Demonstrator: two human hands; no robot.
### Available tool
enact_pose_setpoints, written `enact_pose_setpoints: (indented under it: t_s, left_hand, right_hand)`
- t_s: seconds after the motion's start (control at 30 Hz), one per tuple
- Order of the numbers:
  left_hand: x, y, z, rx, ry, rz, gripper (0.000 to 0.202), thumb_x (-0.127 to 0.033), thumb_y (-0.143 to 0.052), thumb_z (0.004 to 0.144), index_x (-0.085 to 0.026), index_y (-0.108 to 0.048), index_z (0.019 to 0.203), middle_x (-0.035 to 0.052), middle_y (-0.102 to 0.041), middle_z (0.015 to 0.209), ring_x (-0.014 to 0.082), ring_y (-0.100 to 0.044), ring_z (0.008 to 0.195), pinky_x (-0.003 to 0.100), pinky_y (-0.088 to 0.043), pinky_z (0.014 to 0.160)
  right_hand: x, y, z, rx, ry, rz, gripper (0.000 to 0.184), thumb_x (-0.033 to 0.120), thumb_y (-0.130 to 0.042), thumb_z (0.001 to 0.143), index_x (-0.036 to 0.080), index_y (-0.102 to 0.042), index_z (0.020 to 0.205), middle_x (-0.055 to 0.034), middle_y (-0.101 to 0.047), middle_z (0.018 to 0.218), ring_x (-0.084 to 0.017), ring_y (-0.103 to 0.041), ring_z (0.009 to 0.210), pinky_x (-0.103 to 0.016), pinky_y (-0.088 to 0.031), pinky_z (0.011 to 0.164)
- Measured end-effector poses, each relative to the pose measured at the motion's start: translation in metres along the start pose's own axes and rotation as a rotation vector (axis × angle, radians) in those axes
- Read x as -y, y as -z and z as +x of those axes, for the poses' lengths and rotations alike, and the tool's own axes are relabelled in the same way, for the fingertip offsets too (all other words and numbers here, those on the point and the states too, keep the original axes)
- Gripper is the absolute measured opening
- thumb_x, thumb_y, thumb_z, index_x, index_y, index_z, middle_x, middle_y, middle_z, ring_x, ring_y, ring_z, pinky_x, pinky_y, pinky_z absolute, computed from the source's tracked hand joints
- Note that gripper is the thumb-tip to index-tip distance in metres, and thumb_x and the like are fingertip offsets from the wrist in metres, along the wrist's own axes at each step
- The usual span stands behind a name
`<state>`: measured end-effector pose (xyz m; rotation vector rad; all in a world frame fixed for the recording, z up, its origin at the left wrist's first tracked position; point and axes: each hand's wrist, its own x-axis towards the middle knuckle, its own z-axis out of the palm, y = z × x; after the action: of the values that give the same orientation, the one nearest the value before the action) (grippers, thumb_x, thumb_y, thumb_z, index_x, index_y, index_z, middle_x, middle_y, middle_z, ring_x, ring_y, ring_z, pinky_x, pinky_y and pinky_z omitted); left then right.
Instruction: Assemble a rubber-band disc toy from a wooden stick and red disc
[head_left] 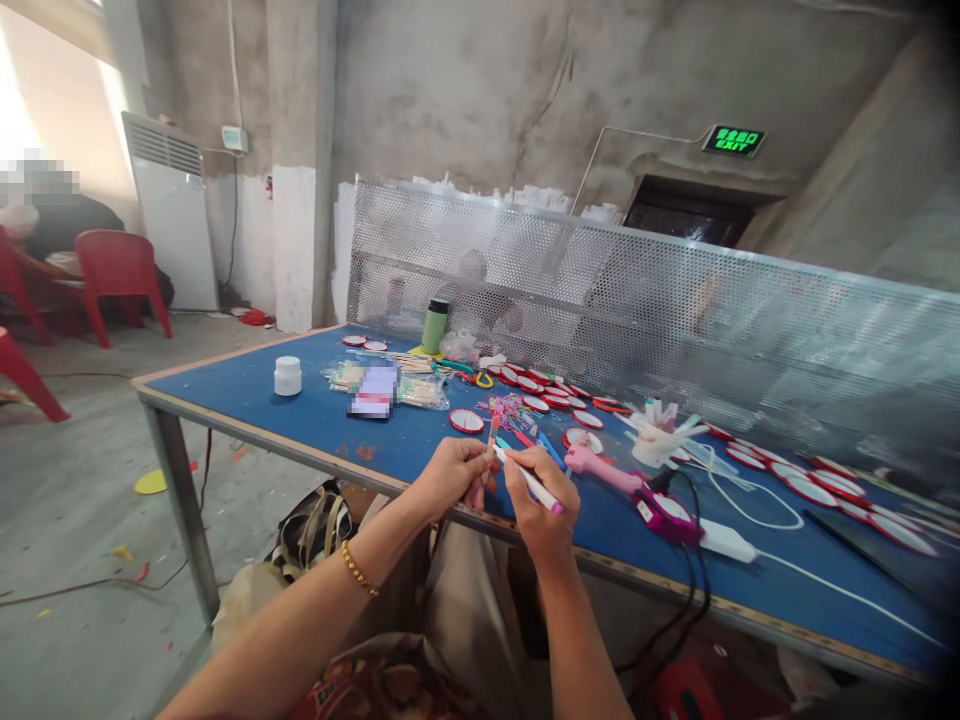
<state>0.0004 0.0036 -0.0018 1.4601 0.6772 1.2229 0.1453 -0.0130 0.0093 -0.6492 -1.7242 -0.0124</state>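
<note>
My left hand (452, 472) is closed around a short, thin stick (493, 432) with a reddish-orange upper part, held upright over the front edge of the table. Between the fingers of my right hand (546, 500) is a white marker pen (538, 488) with a pink-purple end. Its tip points at the stick and lies close to it; whether they touch I cannot tell. Just beyond my hands lie a blue pen (552, 450), a heap of colourful small strings (511, 412) and a round white disc with a red rim (466, 421).
Many red-rimmed discs (814, 487) spread along the right of the blue table (247, 400). A white cup of sticks (654, 445), a purple device (667, 512) with cables, a phone (373, 390), a white jar (287, 376) and a green bottle (435, 326) stand or lie around. A perforated metal screen (637, 290) closes the back.
</note>
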Motion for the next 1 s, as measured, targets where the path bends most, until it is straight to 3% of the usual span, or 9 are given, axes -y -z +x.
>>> enact_pose_setpoints:
  t_s: [0.23, 0.6, 0.8, 1.0]
  left_hand:
    - [-0.0002, -0.0013, -0.0004, -0.005, -0.014, 0.039, 0.041, -0.053, -0.056, 0.083, -0.015, -0.054, 0.065, -0.0029, -0.053, 0.047, 0.0095, -0.052, 0.036, 0.018, -0.034, 0.036]
    - [-0.0004, -0.0024, -0.001, -0.019, 0.004, 0.029, 0.041, -0.051, -0.057, 0.082, -0.015, -0.056, 0.064, -0.0022, -0.054, 0.047, 0.0105, -0.053, 0.036, 0.019, -0.036, 0.036]
    - [0.0015, -0.0009, 0.0009, -0.026, 0.011, -0.017, 0.039, -0.052, -0.059, 0.08, -0.013, -0.06, 0.076, -0.0006, -0.061, 0.058, 0.009, -0.054, 0.037, 0.018, -0.037, 0.036]
    - [0.0018, 0.001, 0.0025, -0.002, 0.018, -0.05, 0.036, -0.046, -0.061, 0.079, -0.011, -0.061, 0.084, 0.0006, -0.063, 0.062, 0.0079, -0.054, 0.038, 0.018, -0.038, 0.038]
  right_hand:
    - [0.0011, -0.001, 0.0011, 0.039, 0.0, 0.014, 0.01, 0.019, -0.056, 0.09, 0.02, -0.066, 0.088, -0.0007, -0.064, 0.075, -0.014, -0.06, 0.066, -0.028, -0.049, 0.063]
    - [-0.0021, 0.0, -0.0004, -0.004, -0.023, 0.017, 0.008, 0.019, -0.058, 0.09, 0.02, -0.066, 0.089, -0.0007, -0.063, 0.077, -0.014, -0.059, 0.068, -0.028, -0.049, 0.065]
    - [-0.0033, -0.0002, -0.0013, 0.003, -0.039, 0.025, 0.009, 0.02, -0.057, 0.09, 0.02, -0.065, 0.084, 0.0006, -0.062, 0.072, -0.013, -0.057, 0.063, -0.027, -0.047, 0.061]
    - [-0.0035, 0.0019, -0.0031, -0.105, -0.002, -0.022, 0.007, 0.018, -0.059, 0.088, 0.021, -0.066, 0.088, -0.0009, -0.065, 0.079, -0.015, -0.061, 0.07, -0.028, -0.05, 0.065]
